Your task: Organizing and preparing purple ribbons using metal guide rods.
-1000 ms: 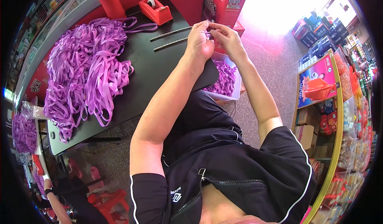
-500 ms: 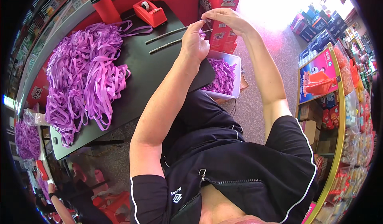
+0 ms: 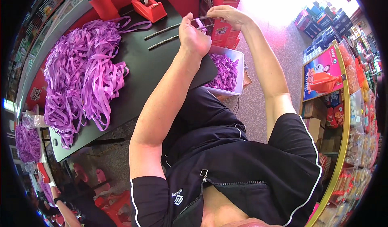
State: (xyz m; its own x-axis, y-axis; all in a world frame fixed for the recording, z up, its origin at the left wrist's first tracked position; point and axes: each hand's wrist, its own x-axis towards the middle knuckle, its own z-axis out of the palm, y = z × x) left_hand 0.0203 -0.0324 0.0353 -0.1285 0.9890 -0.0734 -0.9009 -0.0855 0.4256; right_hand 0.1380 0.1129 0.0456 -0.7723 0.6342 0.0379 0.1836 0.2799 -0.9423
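Observation:
Two thin twisted metal rods reach out side by side over the table's far edge. A short length of purple ribbon lies across them. My left hand is at the rods beside this ribbon, one finger stretched upward and apart; its other fingers are partly hidden. Coming in from the right, my right hand bends down at the rods' right ends. Its fingertips are pinched together there, and what lies between them is too small to make out. A large heap of purple ribbon covers the table's left side.
On the dark table stand a red tape dispenser and a red cup. Below its right end sits a clear bin of purple ribbon pieces. Red cartons rise behind. Shelves of packaged goods line the right.
My left hand's fingers have come away from my right fingertips, with one finger now raised. My right hand has shifted slightly up and left. More of the ribbon across the rods shows.

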